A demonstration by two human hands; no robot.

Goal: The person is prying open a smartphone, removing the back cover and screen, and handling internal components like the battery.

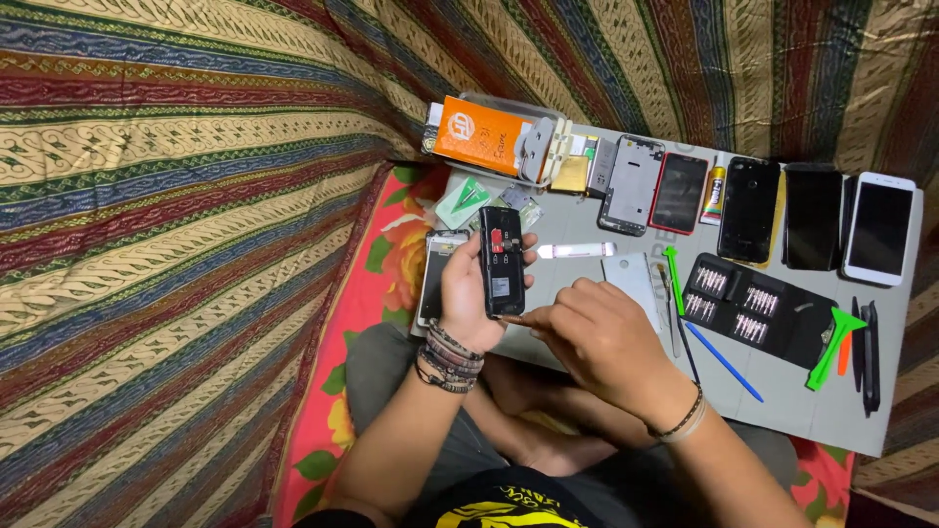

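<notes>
Striped cloth all around, grey mat (782, 406) in front. Left hand (468, 293) clamps an opened phone (502, 262), back off, insides bare; right hand (597, 337) pinches closed at its lower edge, reassembly undone. Orange box (484, 135) up top, glue tube (716, 191), screwdriver kit (753, 308), more phones right.

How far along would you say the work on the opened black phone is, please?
Done: the black phone with its back cover off shows its insides. In hand: left hand holds it, right hand touches its lower edge. Left: the black bit case lies open beside.
</notes>
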